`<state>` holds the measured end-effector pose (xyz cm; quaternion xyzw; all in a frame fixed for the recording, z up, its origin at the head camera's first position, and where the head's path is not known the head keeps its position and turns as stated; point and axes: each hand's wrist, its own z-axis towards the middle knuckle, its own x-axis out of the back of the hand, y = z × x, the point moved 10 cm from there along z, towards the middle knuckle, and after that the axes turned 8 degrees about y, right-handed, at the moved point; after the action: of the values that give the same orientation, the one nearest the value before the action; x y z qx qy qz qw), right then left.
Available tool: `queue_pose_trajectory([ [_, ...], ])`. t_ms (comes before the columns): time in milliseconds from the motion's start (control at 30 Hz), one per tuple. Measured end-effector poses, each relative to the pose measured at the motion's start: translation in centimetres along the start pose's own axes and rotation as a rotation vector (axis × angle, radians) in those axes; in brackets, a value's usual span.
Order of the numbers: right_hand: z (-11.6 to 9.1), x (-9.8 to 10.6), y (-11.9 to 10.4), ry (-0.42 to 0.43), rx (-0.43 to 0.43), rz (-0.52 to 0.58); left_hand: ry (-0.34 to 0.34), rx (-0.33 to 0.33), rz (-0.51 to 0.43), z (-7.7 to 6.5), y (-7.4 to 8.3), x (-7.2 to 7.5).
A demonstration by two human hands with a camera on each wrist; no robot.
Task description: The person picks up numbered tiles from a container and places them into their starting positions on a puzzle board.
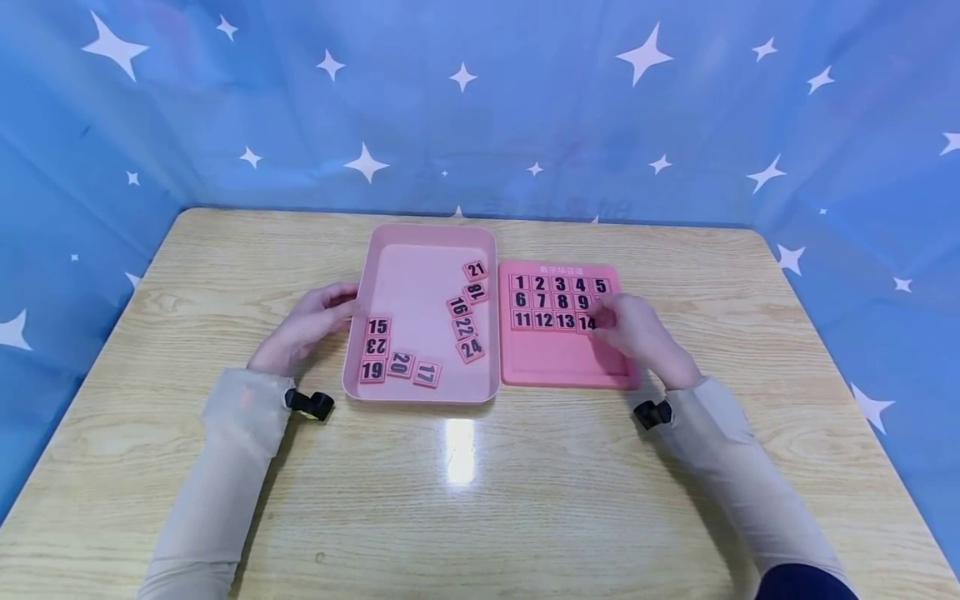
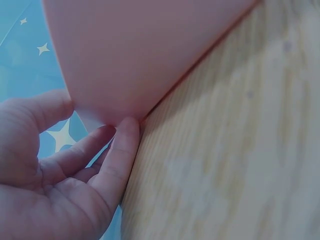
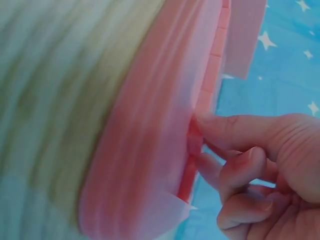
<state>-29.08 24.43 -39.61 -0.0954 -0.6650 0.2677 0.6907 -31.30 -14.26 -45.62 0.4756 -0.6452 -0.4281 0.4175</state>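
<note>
My left hand is at the left side of a pink tray. In the left wrist view its thumb and fairly straight fingertips touch the tray's outer wall. Loose number tiles lie in the tray, among them 15, 17 and 21. My right hand is over a pink number puzzle board, pinching the 14 tile between thumb and finger at the end of the third row. Tiles 1 to 9 and 11 to 13 show in rows; the hand hides the spot after 9.
The tray and board stand side by side on a wooden table. A blue curtain with white stars hangs behind and beside the table. Each wrist wears a small black camera, such as the left wrist camera.
</note>
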Motion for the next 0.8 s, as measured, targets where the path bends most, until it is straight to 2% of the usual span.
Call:
queue_pose_trajectory([
  [500, 0.5, 0.1, 0.3, -0.005, -0.015, 0.047, -0.002, -0.019, 0.001, 0.0, 0.4, 0.0],
  [633, 1.2, 1.0, -1.0, 0.024, 0.003, 0.047, -0.004, -0.022, -0.006, 0.0, 0.4, -0.1],
  [800, 2.7, 1.3, -4.0, 0.041, 0.041, 0.090, -0.001, -0.021, -0.011, 0.0, 0.5, -0.1],
])
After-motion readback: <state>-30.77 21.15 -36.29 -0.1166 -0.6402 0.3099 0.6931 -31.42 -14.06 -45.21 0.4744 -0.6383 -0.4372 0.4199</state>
